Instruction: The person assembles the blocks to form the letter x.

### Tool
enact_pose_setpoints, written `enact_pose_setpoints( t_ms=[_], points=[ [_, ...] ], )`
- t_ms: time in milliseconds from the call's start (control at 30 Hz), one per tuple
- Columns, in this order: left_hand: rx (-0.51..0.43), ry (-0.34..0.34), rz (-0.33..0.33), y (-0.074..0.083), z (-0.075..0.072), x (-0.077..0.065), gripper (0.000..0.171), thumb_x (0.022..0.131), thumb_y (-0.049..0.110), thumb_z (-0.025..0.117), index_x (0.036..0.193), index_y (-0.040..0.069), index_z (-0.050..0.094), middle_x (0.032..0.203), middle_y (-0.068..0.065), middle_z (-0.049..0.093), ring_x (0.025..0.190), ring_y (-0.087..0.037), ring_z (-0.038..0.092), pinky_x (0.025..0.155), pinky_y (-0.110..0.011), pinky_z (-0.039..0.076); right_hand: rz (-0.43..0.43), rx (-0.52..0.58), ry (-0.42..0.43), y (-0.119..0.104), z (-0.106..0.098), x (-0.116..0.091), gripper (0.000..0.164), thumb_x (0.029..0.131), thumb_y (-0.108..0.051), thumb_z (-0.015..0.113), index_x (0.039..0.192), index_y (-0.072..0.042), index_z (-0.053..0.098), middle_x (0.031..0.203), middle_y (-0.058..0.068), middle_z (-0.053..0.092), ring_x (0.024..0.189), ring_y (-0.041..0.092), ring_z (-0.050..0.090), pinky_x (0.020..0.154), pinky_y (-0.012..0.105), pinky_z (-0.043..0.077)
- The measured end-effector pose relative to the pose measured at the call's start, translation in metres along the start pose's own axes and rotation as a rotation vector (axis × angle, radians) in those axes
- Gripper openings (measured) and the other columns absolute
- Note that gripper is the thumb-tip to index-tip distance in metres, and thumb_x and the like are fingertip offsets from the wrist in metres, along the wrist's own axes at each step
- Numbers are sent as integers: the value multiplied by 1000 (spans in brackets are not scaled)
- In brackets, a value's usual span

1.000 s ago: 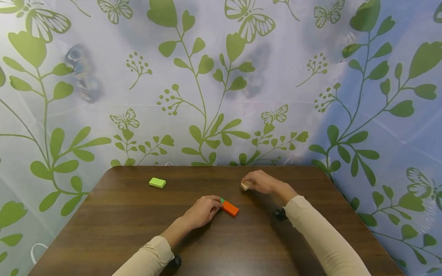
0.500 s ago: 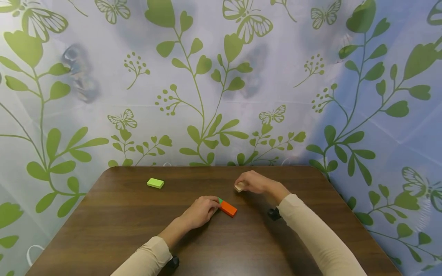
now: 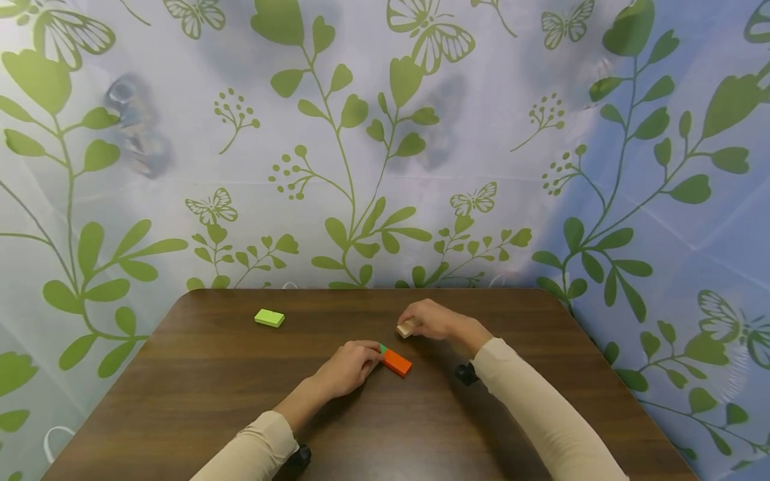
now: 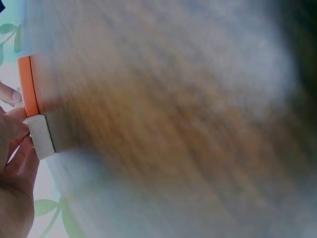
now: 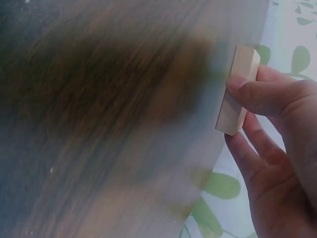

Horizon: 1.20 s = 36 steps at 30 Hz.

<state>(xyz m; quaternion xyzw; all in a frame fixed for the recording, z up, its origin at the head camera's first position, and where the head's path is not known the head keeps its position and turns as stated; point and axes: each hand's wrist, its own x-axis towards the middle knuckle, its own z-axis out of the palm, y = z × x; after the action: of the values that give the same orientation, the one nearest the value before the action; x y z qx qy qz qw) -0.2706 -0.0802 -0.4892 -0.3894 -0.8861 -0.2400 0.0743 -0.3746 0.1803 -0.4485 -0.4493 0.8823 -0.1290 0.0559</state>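
In the head view my left hand rests low on the table, its fingers on the near-left end of a short row of blocks. An orange block juts out to the right, with a sliver of green block beside it. The left wrist view shows my fingers gripping a pale wooden block that meets the end of the orange one. My right hand pinches a plain wooden block between thumb and fingers, just behind and right of the row. Fingers partly hide both pale blocks.
A lime-green block lies alone at the back left of the brown table. Behind the table's far edge hangs a white curtain printed with green leaves and butterflies.
My right hand has shifted left with the wooden block, closer to the orange block. The left hand and the row it touches have stayed in place.
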Motion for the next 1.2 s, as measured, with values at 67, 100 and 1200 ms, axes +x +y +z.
enact_pose_setpoints(
  t_ms=[67, 100, 1200],
  points=[
    [4, -3, -2, 0, 0, 0, 17, 99, 0, 67, 110, 0, 79, 121, -10, 70, 111, -26, 69, 93, -40, 56, 22, -3, -12, -1, 1, 2, 30, 94, -2, 76, 123, -7, 73, 125, 10, 69, 116, 27, 63, 100, 45, 49],
    [7, -4, -2, 0, 0, 1, 16, 99, 0, 67, 110, 0, 79, 121, -10, 70, 111, -26, 69, 93, -40, 56, 32, -3, -18, -2, 2, 3, 30, 93, -3, 76, 123, -7, 74, 125, 10, 69, 115, 27, 63, 100, 45, 49],
    [-6, 14, 39, -3, 1, 1, 16, 98, -3, 67, 108, 0, 79, 114, -7, 71, 104, -22, 69, 90, -39, 57, -83, -45, -62, -16, 12, 35, 29, 87, 2, 81, 113, -10, 79, 116, 4, 71, 109, 23, 64, 96, 37, 52]
  ],
)
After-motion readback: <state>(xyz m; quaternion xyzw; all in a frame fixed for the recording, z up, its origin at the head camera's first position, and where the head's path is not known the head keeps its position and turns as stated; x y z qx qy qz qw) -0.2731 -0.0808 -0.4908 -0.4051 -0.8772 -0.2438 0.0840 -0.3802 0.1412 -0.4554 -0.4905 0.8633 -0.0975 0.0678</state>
